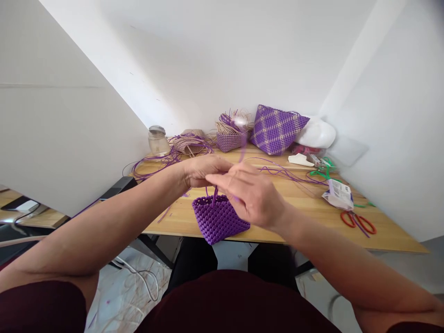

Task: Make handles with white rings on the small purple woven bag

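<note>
A small purple woven basket [222,219] rests at the table's front edge, its open rim facing up and tilted. Purple plastic strips [214,196] rise from the rim to my two hands, which meet just above it. My left hand [206,169] is closed around the strips, its fingertips partly hidden behind my right hand. My right hand [251,192] is closed in a pinch on a strip, beside and above the basket's right side. A blurred purple end [243,143] sticks up beyond the right hand's fingers.
Behind stand a glass jar [158,141], a beige-and-purple basket [229,140] with loose strip ends, and a larger purple checked woven piece [277,129]. Loose purple strips [152,166] coil at the left. Red-handled scissors [358,223] and a white packet [339,195] lie right.
</note>
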A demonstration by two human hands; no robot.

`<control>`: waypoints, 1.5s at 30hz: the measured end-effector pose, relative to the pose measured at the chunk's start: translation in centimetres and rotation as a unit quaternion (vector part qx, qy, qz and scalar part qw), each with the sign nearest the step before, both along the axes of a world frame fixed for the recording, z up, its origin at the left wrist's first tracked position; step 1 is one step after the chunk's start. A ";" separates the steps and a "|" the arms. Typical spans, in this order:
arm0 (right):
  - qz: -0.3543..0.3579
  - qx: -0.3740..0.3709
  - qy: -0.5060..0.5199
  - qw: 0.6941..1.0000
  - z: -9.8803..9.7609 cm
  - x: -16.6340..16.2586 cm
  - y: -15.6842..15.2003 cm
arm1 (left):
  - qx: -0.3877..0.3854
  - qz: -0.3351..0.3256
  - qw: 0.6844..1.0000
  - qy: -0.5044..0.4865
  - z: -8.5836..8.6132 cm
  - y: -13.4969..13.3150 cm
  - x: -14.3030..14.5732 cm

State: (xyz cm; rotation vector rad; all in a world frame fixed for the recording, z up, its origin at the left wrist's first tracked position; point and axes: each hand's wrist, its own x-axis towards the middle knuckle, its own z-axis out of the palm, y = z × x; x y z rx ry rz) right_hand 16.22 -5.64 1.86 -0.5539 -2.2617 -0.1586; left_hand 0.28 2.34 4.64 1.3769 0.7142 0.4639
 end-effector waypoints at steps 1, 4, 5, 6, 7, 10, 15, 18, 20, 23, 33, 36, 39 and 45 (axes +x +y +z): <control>-0.005 0.006 0.010 1.000 -0.9 0.0 -0.5 | 0.009 0.004 1.000 0.003 0.0 -0.1 0.0; -0.049 -0.005 0.091 0.995 -2.7 0.6 -1.7 | 0.054 0.007 0.998 0.007 -0.1 -0.3 0.0; -0.070 -0.020 0.124 0.990 -3.0 0.9 -1.8 | 0.070 0.003 0.997 0.009 -0.2 -0.2 0.0; -0.091 -0.039 0.156 0.983 -3.0 1.3 -1.7 | 0.084 -0.001 0.996 0.009 -0.3 -0.1 -0.1; -0.113 -0.062 0.184 0.974 -2.9 1.8 -1.6 | 0.096 -0.007 0.995 0.009 -0.3 0.0 -0.1; -0.159 -0.150 0.237 0.946 -2.6 3.0 -0.9 | 0.122 -0.022 0.992 0.016 -0.1 0.1 -0.1; -0.145 -0.201 0.118 0.962 -4.7 2.5 -0.6 | 0.139 -0.011 0.989 0.045 0.4 0.1 -0.3; -0.175 -0.157 -0.066 0.970 -6.7 0.7 0.0 | 0.135 -0.034 0.989 0.055 0.7 0.1 -0.3; -0.240 -0.131 -0.157 0.949 -7.5 -0.4 0.7 | 0.148 -0.042 0.986 0.065 1.1 0.0 -0.3; -0.299 -0.089 -0.189 0.931 -7.8 -1.2 1.5 | 0.168 -0.009 0.982 0.080 1.9 0.0 -0.3; -0.169 -0.095 -0.076 0.978 -9.5 0.3 1.8 | 0.295 -0.038 0.931 0.211 2.2 -0.6 0.1; -0.089 -0.149 0.068 0.983 -8.0 2.5 1.5 | 0.343 -0.074 0.906 0.234 2.6 -1.2 -0.4; -0.144 -0.234 0.216 0.937 -5.5 5.2 2.8 | 0.371 -0.107 0.890 0.242 3.2 -1.6 -1.0; -0.117 -0.436 0.049 0.891 -2.4 4.8 8.6 | 0.446 -0.127 0.854 0.235 3.0 -2.0 -1.3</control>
